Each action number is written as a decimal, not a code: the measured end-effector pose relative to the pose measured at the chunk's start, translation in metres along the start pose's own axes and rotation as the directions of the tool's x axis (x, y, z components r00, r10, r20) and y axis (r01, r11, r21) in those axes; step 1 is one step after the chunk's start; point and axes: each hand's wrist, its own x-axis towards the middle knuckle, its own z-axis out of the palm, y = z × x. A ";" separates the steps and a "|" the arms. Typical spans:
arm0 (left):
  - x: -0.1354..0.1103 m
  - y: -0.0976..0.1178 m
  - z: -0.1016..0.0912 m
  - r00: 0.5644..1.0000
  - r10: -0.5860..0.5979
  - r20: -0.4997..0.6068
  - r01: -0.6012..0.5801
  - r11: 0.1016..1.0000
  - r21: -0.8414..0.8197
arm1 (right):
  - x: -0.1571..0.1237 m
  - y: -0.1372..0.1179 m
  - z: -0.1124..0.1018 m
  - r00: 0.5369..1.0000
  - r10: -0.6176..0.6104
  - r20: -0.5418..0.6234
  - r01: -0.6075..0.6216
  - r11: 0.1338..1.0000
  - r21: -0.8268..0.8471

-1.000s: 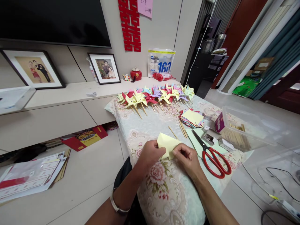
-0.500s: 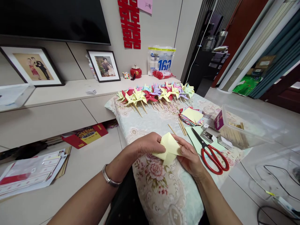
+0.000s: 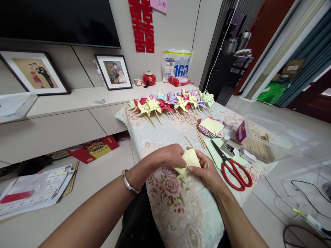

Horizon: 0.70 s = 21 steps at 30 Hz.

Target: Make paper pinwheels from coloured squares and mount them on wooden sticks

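Note:
Both my hands pinch one pale yellow square of paper point(image 3: 190, 161) just above a floral cloth point(image 3: 181, 206) near the table's front edge. My left hand point(image 3: 169, 155), with a silver bracelet on its wrist, grips the sheet's left side. My right hand point(image 3: 207, 170) holds the right side, thumb on top. The paper is partly folded, with a corner hanging down between the hands.
A row of finished paper pinwheels point(image 3: 172, 103) lies at the table's far end. Red-handled scissors point(image 3: 234, 168), a stack of coloured paper squares point(image 3: 212, 126), loose wooden sticks point(image 3: 200, 138) and a clear plastic box of sticks point(image 3: 269, 137) lie to the right. Papers point(image 3: 33, 193) cover the floor at left.
The yellow paper was turned and folded between my hands, from lying flat to a tighter fold. My left forearm swung outward to the left; both hands stayed over the same spot.

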 end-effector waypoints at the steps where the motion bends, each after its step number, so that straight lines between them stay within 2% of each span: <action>1: 0.001 0.002 0.000 1.000 0.000 0.004 0.000 0.999 0.033 | 0.000 0.000 0.000 1.000 0.002 -0.004 -0.002 1.000 -0.001; 4: 0.002 0.007 -0.001 1.000 0.005 0.027 -0.007 0.995 0.102 | 0.001 -0.002 0.001 1.000 0.011 -0.015 -0.012 1.000 -0.014; 14: 0.001 0.016 -0.002 0.997 0.048 0.053 -0.055 0.988 0.145 | 0.001 -0.006 0.006 0.999 0.009 -0.039 -0.011 0.999 -0.047; 18: 0.006 0.010 -0.002 0.995 0.081 0.063 -0.088 0.988 0.129 | 0.002 -0.004 0.005 0.999 0.013 -0.047 -0.016 0.998 -0.054; 21: 0.013 -0.001 -0.003 0.985 0.108 0.137 -0.120 0.990 0.079 | 0.002 -0.003 0.005 0.999 0.008 -0.052 -0.010 1.000 -0.027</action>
